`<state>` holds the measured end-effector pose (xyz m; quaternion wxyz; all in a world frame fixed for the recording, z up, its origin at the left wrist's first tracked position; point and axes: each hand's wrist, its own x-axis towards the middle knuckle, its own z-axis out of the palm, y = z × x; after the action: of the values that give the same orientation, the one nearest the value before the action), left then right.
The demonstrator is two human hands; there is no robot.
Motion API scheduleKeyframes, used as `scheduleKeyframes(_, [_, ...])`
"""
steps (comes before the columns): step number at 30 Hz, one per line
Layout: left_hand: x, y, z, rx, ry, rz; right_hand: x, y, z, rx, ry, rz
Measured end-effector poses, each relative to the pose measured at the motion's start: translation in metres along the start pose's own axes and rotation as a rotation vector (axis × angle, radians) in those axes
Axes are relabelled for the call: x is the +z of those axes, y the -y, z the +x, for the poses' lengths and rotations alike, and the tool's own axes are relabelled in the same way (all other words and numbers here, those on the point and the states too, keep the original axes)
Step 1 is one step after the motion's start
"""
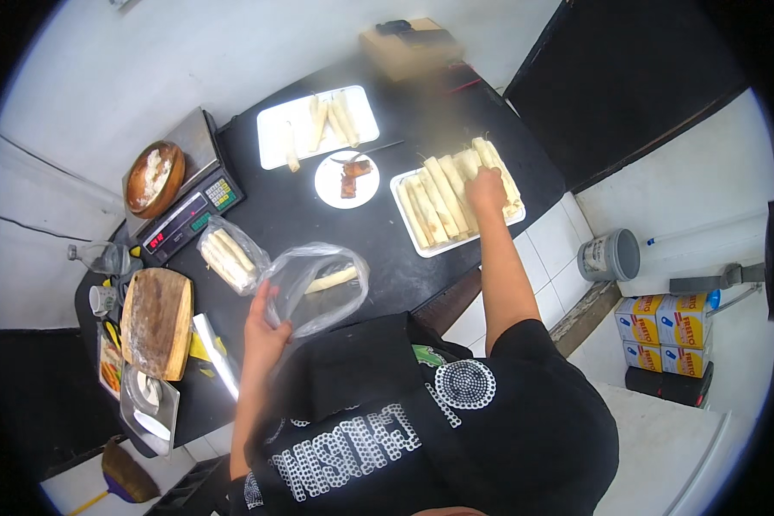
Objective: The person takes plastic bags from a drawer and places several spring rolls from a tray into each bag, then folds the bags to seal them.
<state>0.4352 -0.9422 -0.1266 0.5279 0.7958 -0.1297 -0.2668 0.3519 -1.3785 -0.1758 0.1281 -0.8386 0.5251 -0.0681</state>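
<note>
My left hand (269,329) grips the edge of a clear plastic bag (355,303), whose mouth is spread wide. One pale rolled wrapper, a spring roll (330,280), lies inside this bag. On the right, my right hand (488,191) reaches down onto a white tray (427,251) and touches the uncooked spring rolls (444,197) lined up there. Its fingertips are hidden, so a firm hold on one roll cannot be made out. Beside the open bag sits a filled plastic bag (229,258) with several rolls in it.
Another white tray (274,142) holds several rolls near a plate (332,197) with browned food pieces and a fork (380,149). At left are a digital scale (190,213) bearing a wooden bowl (156,177), a wooden board (155,322) and a metal tray (168,413). A cardboard box (393,55) stands at the back.
</note>
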Motion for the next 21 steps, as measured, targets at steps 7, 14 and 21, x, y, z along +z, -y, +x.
scheduleKeyframes(7, [0.001, 0.000, 0.001, 0.011, 0.009, -0.027, 0.015, 0.002, -0.004, -0.024, -0.187, -0.048])
scheduleKeyframes(14, [0.003, -0.003, 0.000, 0.024, 0.004, -0.003, 0.010, 0.002, -0.006, 0.061, -0.160, 0.025])
scheduleKeyframes(21, [-0.001, 0.000, -0.001, 0.070, -0.006, 0.103, 0.000, -0.013, 0.003, -0.005, -0.073, 0.024])
